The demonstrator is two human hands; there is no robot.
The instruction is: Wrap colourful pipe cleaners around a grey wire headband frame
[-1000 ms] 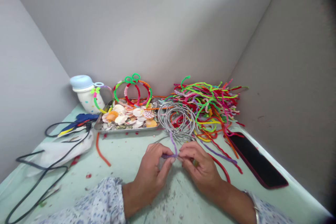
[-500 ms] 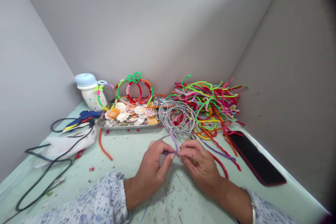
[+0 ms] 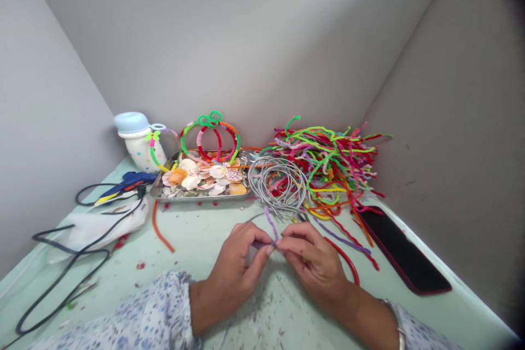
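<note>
At six o'clock in view, the left hand (image 3: 235,260) and right hand (image 3: 316,260) pinch a purple pipe cleaner (image 3: 271,222); a counter (image 3: 200,235) strip separates them from the shell tray (image 3: 205,200) at their ten; a smartphone (image 3: 406,251) edges three.

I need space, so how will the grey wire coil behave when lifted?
The wire coil seems springy, since its loops hold round curves. It may spread, as they overlap loosely, and could snag the pipe cleaners crowding it.

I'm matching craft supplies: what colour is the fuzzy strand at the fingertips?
The fuzzy strand is purple, showing best in the head view.
</note>
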